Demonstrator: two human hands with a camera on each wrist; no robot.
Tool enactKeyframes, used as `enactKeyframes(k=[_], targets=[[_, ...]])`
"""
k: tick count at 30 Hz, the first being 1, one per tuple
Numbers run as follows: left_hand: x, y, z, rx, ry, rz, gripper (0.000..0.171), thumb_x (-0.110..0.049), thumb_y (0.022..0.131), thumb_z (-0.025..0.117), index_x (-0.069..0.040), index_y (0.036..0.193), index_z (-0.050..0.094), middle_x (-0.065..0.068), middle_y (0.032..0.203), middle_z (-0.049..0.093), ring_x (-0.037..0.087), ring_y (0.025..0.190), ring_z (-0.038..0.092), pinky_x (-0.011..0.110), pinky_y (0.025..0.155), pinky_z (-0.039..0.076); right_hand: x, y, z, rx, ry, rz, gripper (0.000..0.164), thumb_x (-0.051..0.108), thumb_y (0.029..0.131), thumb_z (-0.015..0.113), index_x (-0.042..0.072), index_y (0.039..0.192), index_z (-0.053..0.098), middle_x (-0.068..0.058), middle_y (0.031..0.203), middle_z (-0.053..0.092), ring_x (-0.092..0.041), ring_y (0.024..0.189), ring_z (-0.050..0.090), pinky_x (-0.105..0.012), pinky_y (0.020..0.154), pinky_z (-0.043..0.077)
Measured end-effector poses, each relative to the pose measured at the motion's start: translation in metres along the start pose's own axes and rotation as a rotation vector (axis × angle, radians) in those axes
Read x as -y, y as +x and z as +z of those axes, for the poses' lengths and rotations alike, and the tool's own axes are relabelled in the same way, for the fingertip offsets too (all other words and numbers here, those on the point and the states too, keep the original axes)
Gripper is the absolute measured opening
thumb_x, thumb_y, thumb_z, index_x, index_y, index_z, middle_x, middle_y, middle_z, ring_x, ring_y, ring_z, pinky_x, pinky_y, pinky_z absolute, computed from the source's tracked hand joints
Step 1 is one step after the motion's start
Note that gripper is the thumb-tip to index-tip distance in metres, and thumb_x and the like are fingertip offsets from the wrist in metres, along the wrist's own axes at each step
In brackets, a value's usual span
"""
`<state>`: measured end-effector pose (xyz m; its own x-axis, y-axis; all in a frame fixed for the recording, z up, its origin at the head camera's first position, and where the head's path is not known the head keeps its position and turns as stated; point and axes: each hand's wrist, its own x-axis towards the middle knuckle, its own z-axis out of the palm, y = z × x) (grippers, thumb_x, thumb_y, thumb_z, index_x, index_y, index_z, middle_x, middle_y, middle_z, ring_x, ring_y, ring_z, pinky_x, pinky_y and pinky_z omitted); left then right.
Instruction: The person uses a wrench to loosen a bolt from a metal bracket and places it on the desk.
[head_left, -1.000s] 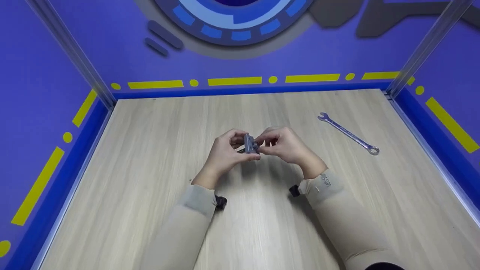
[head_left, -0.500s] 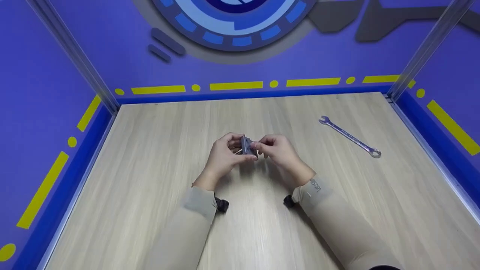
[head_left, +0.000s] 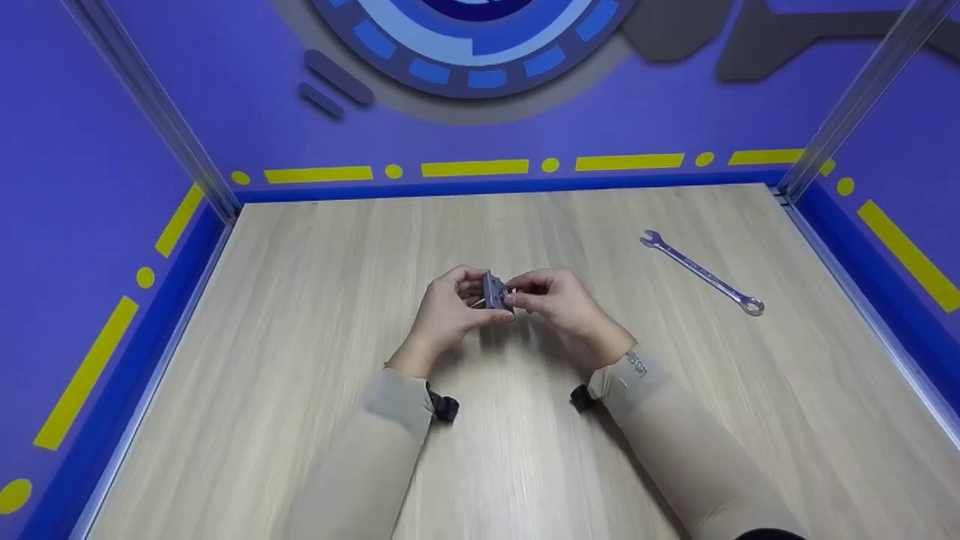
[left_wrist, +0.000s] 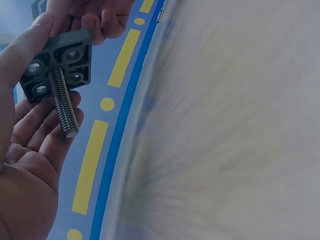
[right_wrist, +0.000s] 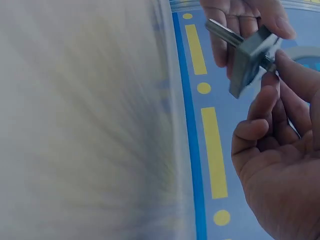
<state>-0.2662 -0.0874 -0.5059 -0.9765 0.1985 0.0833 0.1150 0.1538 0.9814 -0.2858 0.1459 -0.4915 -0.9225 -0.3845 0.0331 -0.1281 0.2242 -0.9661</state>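
Note:
My left hand (head_left: 440, 322) holds a small square grey plate (head_left: 491, 291) by its edges, thumb on one side and fingers on the other. In the left wrist view the plate shows corner holes and a ribbed face. A threaded bolt (left_wrist: 62, 102) sticks out from its middle toward the left palm. On the opposite face, my right hand (head_left: 568, 304) pinches the bolt's short metal end (right_wrist: 268, 62) between thumb and fingertips. Whether that end is a head or a nut, I cannot tell. Both hands are raised above the table.
A combination wrench (head_left: 703, 271) lies slantwise on the wooden table (head_left: 300, 300), to the right of the hands. Blue panels with yellow marks (head_left: 475, 169) enclose the back and sides. A small black device sits at each wrist.
The right hand's thumb and fingers have shifted round the bolt's end, thumb rising and then dropping back, with the wrist a little further left. The left hand keeps its grip on the plate.

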Motion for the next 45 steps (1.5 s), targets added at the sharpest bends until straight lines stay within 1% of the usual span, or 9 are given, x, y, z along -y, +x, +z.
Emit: enactKeyframes(k=[5, 10, 13, 19, 28, 32, 36, 39, 45], targets=[[-0.009, -0.003, -0.002, -0.003, 0.015, -0.004, 0.082, -0.021, 0.075, 0.109, -0.004, 0.145, 0.068, 0.01, 0.134, 0.082, 0.028, 0.128, 0.079, 0.04, 0.116, 0.065, 0.009, -0.004, -0.005, 0.05, -0.083, -0.061, 0.032, 0.001, 0.103, 0.079, -0.002, 0.134, 0.08, -0.025, 0.133, 0.08, -0.011, 0.103, 0.075, -0.017, 0.087, 0.065], [-0.022, -0.009, -0.005, 0.017, 0.074, 0.005, 0.08, -0.025, 0.075, 0.109, -0.007, 0.142, 0.068, 0.007, 0.135, 0.08, 0.027, 0.131, 0.078, 0.039, 0.118, 0.064, 0.02, -0.01, -0.01, 0.07, -0.193, -0.082, 0.032, 0.012, 0.106, 0.079, 0.004, 0.137, 0.08, -0.015, 0.111, 0.081, -0.014, 0.092, 0.068, -0.018, 0.077, 0.059], [-0.032, -0.01, -0.009, 0.027, 0.125, 0.012, 0.081, -0.027, 0.075, 0.11, -0.008, 0.141, 0.067, 0.008, 0.136, 0.078, 0.028, 0.132, 0.078, 0.042, 0.119, 0.064, 0.028, -0.009, -0.01, 0.033, -0.256, -0.048, 0.027, 0.03, 0.112, 0.074, 0.007, 0.124, 0.082, -0.004, 0.093, 0.073, -0.015, 0.081, 0.063, -0.023, 0.069, 0.052], [-0.043, -0.004, -0.013, 0.041, 0.163, 0.043, 0.082, -0.027, 0.075, 0.109, -0.006, 0.141, 0.065, 0.011, 0.135, 0.08, 0.03, 0.13, 0.078, 0.047, 0.12, 0.063, 0.036, 0.004, 0.002, -0.042, -0.265, -0.007, 0.056, 0.05, 0.116, 0.061, 0.003, 0.089, 0.076, 0.004, 0.074, 0.064, -0.014, 0.066, 0.057, -0.026, 0.06, 0.046], [-0.035, -0.009, -0.004, 0.025, 0.132, 0.051, 0.077, -0.026, 0.076, 0.109, -0.009, 0.137, 0.066, 0.006, 0.133, 0.08, 0.026, 0.131, 0.078, 0.038, 0.121, 0.062, 0.03, 0.003, 0.009, -0.078, -0.224, 0.024, 0.051, 0.042, 0.109, 0.076, -0.004, 0.089, 0.075, 0.007, 0.071, 0.061, -0.012, 0.065, 0.053, -0.023, 0.058, 0.044], [-0.037, -0.009, -0.003, 0.013, 0.121, 0.067, 0.078, -0.025, 0.075, 0.109, -0.008, 0.137, 0.067, 0.006, 0.132, 0.08, 0.027, 0.132, 0.077, 0.037, 0.122, 0.061, 0.034, 0.002, 0.004, -0.068, -0.192, -0.001, 0.038, 0.034, 0.105, 0.083, -0.001, 0.092, 0.081, 0.007, 0.072, 0.066, -0.011, 0.064, 0.055, -0.021, 0.056, 0.044], [-0.037, -0.008, -0.005, 0.015, 0.123, 0.058, 0.079, -0.026, 0.074, 0.11, -0.008, 0.139, 0.067, 0.005, 0.132, 0.079, 0.027, 0.132, 0.077, 0.038, 0.121, 0.062, 0.036, 0.0, -0.001, -0.024, -0.195, -0.056, 0.02, 0.023, 0.101, 0.087, 0.004, 0.105, 0.086, 0.001, 0.085, 0.077, -0.009, 0.074, 0.064, -0.018, 0.064, 0.052], [-0.035, -0.009, -0.008, 0.018, 0.118, 0.044, 0.079, -0.028, 0.074, 0.11, -0.01, 0.139, 0.068, 0.005, 0.131, 0.079, 0.026, 0.131, 0.077, 0.039, 0.121, 0.062, 0.036, -0.001, -0.003, 0.001, -0.218, -0.122, 0.017, 0.014, 0.098, 0.089, 0.005, 0.113, 0.087, -0.007, 0.1, 0.081, -0.01, 0.082, 0.067, -0.017, 0.07, 0.054], [-0.031, -0.011, -0.009, 0.016, 0.04, 0.013, 0.081, -0.028, 0.073, 0.11, -0.009, 0.14, 0.069, 0.006, 0.131, 0.08, 0.025, 0.127, 0.079, 0.041, 0.117, 0.065, 0.034, -0.005, -0.005, 0.041, -0.249, -0.269, 0.016, 0.001, 0.096, 0.086, 0.007, 0.11, 0.089, -0.014, 0.118, 0.079, -0.011, 0.089, 0.063, -0.02, 0.073, 0.047]])
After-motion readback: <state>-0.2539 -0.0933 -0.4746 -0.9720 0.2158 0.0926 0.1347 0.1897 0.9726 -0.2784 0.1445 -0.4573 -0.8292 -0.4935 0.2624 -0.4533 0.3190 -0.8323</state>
